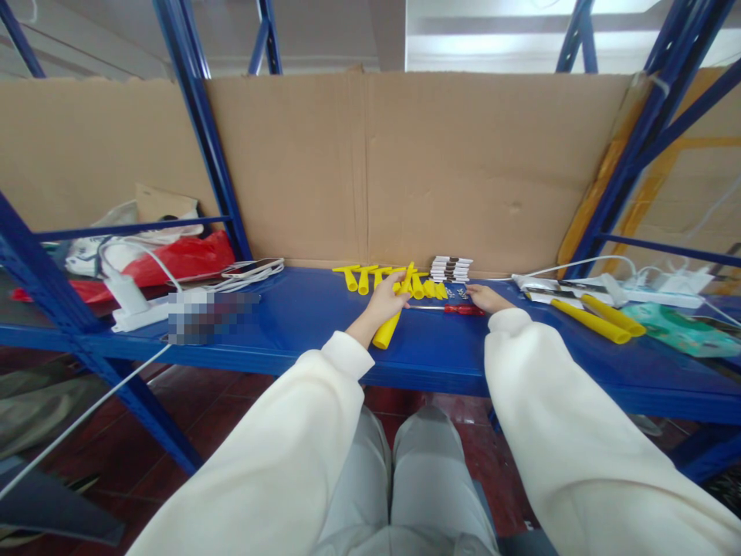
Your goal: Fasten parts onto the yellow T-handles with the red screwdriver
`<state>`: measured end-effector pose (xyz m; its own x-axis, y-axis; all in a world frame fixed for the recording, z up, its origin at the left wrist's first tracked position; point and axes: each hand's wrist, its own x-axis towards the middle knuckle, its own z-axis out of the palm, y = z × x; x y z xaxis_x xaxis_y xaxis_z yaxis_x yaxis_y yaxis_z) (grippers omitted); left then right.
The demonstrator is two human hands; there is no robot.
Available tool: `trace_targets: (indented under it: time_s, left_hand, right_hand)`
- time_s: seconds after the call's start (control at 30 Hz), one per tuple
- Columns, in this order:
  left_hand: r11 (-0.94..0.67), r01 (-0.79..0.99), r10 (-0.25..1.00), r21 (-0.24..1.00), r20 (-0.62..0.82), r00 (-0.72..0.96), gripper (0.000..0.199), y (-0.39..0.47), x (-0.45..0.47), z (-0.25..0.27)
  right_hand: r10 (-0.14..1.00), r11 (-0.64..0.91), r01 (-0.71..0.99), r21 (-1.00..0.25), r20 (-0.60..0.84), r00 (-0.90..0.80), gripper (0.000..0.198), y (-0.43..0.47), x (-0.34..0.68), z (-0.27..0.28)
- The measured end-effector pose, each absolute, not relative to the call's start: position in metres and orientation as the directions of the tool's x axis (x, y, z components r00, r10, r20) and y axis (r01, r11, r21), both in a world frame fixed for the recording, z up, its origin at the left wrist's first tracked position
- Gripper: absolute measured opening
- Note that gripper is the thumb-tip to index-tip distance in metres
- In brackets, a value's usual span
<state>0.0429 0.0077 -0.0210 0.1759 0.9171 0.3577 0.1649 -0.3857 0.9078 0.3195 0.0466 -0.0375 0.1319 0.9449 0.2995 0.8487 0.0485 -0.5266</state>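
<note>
Closed around a yellow T-shaped plastic piece with a tubular handle is my left hand; the tube's open end points toward me. My right hand reaches to a scatter of small metal screws, its fingertips pinched together; what they hold, if anything, is too small to make out. Just below those fingers lies a screwdriver with a red handle, its shaft pointing left. Several matching yellow T-shaped pieces line up behind my left hand, and smaller yellow parts lie right of it.
Behind the screws sits a stack of white-and-black pieces. Two yellow tubes and a green packet lie right on the blue shelf. Power strips and cables occupy both sides; a cardboard sheet stands behind, between blue posts.
</note>
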Motion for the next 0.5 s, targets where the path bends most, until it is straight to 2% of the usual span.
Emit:
trace_targets:
  time_s: [0.3, 0.5]
  left_hand:
    - [-0.374, 0.13, 0.921, 0.918, 0.353, 0.162, 0.066, 0.0084, 0.0439, -0.0211]
    - [-0.361, 0.108, 0.929, 0.926, 0.347, 0.127, 0.062, 0.0053, 0.0432, -0.0184]
  right_hand:
    - [0.944, -0.048, 0.825, -0.563, 0.244, 0.222, 0.029, 0.044, 0.3174, -0.037]
    - [0.928, 0.04, 0.85, -0.525, 0.335, 0.163, 0.03, 0.0488, 0.3211, -0.0389]
